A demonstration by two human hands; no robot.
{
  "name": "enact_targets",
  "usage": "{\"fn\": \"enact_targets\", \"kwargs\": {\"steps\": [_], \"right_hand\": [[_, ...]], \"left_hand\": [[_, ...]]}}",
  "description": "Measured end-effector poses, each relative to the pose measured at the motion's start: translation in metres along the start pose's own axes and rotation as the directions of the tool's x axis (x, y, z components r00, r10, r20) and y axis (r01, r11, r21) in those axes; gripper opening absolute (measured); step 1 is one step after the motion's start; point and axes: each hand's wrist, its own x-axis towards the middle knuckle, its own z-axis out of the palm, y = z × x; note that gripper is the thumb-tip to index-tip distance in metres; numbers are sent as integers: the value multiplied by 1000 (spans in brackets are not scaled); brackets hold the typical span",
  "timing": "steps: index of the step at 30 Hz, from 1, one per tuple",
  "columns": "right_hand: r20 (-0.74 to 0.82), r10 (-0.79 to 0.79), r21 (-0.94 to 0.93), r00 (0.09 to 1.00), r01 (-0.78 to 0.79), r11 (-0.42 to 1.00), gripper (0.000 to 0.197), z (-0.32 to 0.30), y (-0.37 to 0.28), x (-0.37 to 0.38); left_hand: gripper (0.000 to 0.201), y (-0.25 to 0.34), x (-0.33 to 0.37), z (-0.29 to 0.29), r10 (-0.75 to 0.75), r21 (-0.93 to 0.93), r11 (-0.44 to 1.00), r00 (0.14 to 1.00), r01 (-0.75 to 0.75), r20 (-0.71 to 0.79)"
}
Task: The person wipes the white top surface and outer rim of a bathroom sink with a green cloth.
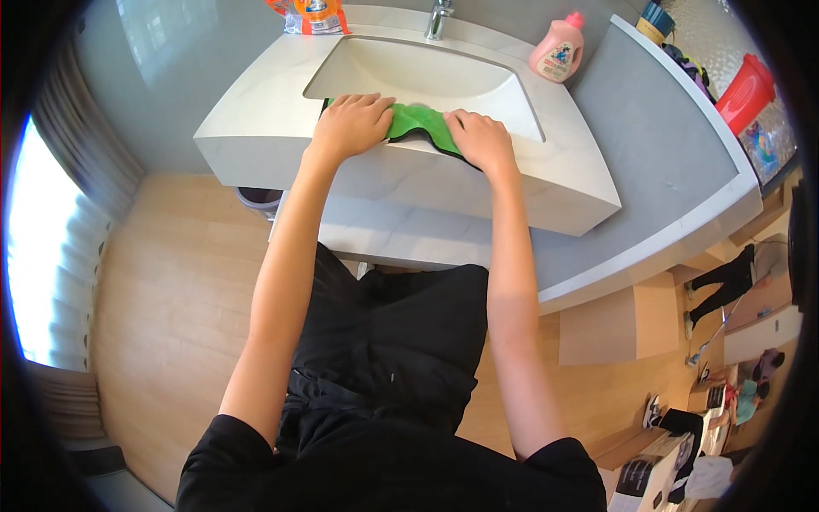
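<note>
Green cloth at sink edge, L grip + R grip holding it.

White rectangular basin: set into marbled white countertop; taken as dial centre.
Chrome-coloured faucet: mounted behind basin, 12 o'clock.
Orange-and-white plastic pouch: placed on countertop, 10 o'clock.
Pink plastic handled bottle: placed on countertop, 2 o'clock.
Black-edged green cloth: laid along basin's front edge, 6 o'clock; 9 o'clock end covered by left hand, 3 o'clock end by right hand.
Rounded grey bin: located below countertop, 8 o'clock.
Red plastic container: situated beyond grey partition, 3 o'clock.
</note>
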Motion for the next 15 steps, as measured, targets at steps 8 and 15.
{"fn": "enact_targets", "kwargs": {"steps": [8,15], "right_hand": [[-462,-220,-96,859,198,976,46,22,2,-50],[-510,-252,-110,823,228,967,50,22,-6,-85]], "left_hand": [[36,24,-37,-10,83,57,996,980,-74,-180],[42,37,-60,-25,72,-5,997,988,-74,-138]]}}
